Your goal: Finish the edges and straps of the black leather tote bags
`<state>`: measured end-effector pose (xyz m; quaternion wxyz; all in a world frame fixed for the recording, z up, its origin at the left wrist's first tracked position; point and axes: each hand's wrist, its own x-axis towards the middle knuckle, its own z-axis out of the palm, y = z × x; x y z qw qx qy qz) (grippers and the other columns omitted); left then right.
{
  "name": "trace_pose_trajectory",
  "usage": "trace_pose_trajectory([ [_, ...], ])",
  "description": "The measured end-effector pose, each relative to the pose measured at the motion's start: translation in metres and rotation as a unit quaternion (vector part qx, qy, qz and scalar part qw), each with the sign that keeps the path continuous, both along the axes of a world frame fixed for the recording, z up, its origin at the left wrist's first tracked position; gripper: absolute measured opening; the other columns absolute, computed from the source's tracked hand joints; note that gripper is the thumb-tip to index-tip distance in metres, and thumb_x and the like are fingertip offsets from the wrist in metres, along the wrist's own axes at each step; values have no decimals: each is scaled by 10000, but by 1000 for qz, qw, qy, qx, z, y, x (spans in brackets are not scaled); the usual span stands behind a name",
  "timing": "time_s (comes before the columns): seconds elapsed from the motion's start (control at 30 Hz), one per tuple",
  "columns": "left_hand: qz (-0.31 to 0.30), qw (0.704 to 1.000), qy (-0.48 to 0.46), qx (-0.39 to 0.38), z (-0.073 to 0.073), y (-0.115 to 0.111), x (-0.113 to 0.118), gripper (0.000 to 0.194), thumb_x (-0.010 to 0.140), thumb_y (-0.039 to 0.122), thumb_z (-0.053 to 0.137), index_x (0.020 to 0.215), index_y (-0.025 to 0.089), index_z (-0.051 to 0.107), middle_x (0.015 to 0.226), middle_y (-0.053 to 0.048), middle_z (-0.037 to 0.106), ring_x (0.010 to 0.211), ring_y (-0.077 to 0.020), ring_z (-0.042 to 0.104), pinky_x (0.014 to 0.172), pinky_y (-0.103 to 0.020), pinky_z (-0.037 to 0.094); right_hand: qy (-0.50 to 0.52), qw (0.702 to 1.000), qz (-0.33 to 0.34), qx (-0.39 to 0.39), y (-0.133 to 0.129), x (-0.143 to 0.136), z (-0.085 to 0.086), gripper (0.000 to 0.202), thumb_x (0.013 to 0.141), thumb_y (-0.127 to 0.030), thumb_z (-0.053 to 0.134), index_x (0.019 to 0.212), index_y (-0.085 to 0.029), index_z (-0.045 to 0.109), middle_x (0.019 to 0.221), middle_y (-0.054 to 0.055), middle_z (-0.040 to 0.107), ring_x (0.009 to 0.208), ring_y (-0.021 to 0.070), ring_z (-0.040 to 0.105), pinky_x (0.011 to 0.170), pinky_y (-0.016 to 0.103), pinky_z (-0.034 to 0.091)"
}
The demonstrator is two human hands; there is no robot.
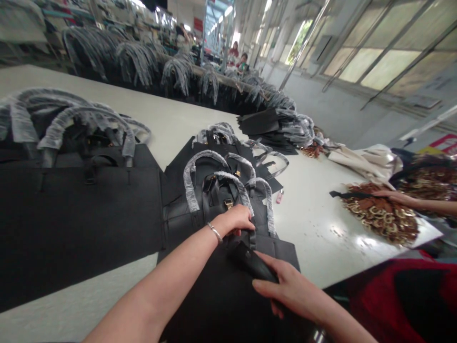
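Note:
My left hand (237, 220), with a silver bangle at the wrist, is closed at the lower end of a plastic-wrapped bag handle (233, 178), pinching a black strap tab (252, 239). The tab belongs to a flat black bag panel (214, 295) lying in front of me. My right hand (282, 283) is wrapped round a black handheld tool (255, 264). Its front end points at the tab, just below my left fingers; its exact kind is unclear. A gold buckle (228, 204) shows beside my left hand. More black panels with wrapped handles (189, 186) overlap behind.
Black bag panels (78, 214) with wrapped handles are stacked on the left of the pale table (314, 224). At right, another person's hand (391, 195) holds a black strap over brown pieces with gold rings (382, 219). A black stack (266, 124) lies at the back.

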<state>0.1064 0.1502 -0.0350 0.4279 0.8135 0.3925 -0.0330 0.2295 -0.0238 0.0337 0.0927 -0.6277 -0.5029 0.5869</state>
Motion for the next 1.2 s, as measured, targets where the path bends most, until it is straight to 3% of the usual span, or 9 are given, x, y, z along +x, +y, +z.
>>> trace_pose_trajectory([
  [0.4, -1, 1000, -5, -14, -9, 1, 4, 194, 754, 337, 634, 786, 155, 691, 450, -9, 576, 457, -178, 603, 498, -246, 484, -5, 996, 62, 64, 28, -33, 2, 513, 823, -290, 611, 1328, -242, 536, 649, -32, 627, 440, 106, 572, 406, 189, 454],
  [0.73, -5, 1000, -21, 19, -14, 2, 3, 198, 763, 350, 618, 669, 178, 646, 400, 8, 528, 424, -158, 566, 495, -233, 444, -11, 999, 41, -9, -7, -8, 7, 623, 831, -256, 584, 1434, -268, 428, 651, -40, 629, 447, 104, 579, 416, 180, 453],
  [0.93, -17, 999, -24, 36, -10, -1, 1, 188, 756, 347, 619, 684, 174, 639, 415, 11, 523, 447, -167, 577, 533, -252, 467, -33, 995, 52, 84, -2, -32, 3, 621, 802, -246, 600, 1408, -237, 469, 650, -33, 641, 461, 130, 592, 449, 209, 475],
  [1.03, -18, 998, -41, 42, -6, -3, -10, 139, 716, 265, 639, 819, 172, 643, 541, 17, 598, 505, -159, 599, 551, -245, 475, -33, 987, 82, 131, -15, -34, 10, 639, 745, -185, 645, 1370, -246, 525, 750, -30, 695, 560, 142, 622, 535, 205, 487],
  [1.13, 0, 994, -74, 81, -2, -10, -27, 423, 599, 161, 705, 1008, 178, 595, 849, -14, 668, 733, -181, 641, 651, -250, 499, -9, 988, 100, 120, -34, -24, 14, 641, 723, -153, 641, 1346, -276, 556, 802, -46, 721, 677, 173, 649, 609, 209, 499],
  [1.2, 29, 988, -92, 121, 1, -19, -40, 458, 586, 96, 683, 1026, 170, 581, 1038, -63, 637, 923, -212, 617, 783, -277, 497, -4, 990, 80, 119, -45, -15, 11, 683, 722, -150, 630, 1385, -272, 518, 892, -38, 739, 795, 203, 669, 717, 233, 520],
])
